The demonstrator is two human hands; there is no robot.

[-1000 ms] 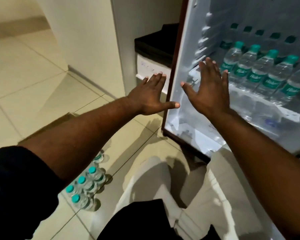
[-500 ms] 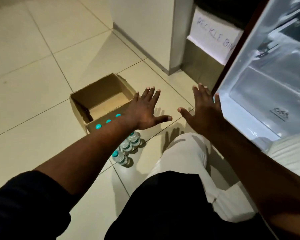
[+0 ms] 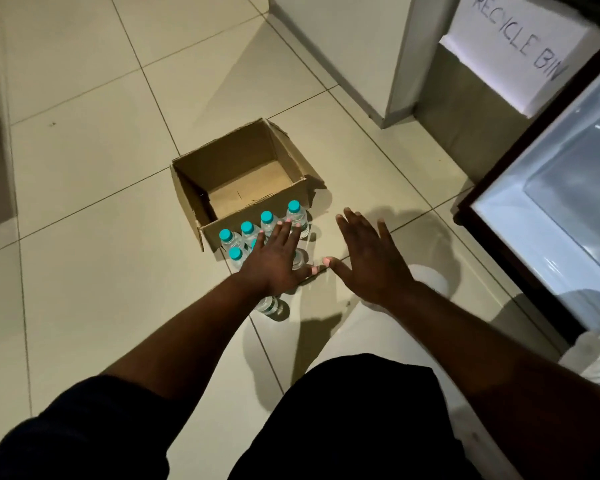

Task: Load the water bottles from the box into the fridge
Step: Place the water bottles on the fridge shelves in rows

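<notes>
Tiled floor (image 3: 84,271), bottles (image 3: 248,233) beneath left fingers (image 3: 284,233)

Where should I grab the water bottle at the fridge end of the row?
Probably around its body below the teal cap, from the right: the bottle stands upright, with the box wall behind and another bottle on its left.

One cardboard box (image 3: 238,157), one fridge (image 3: 520,244), at least seven water bottles (image 3: 296,216)
</notes>
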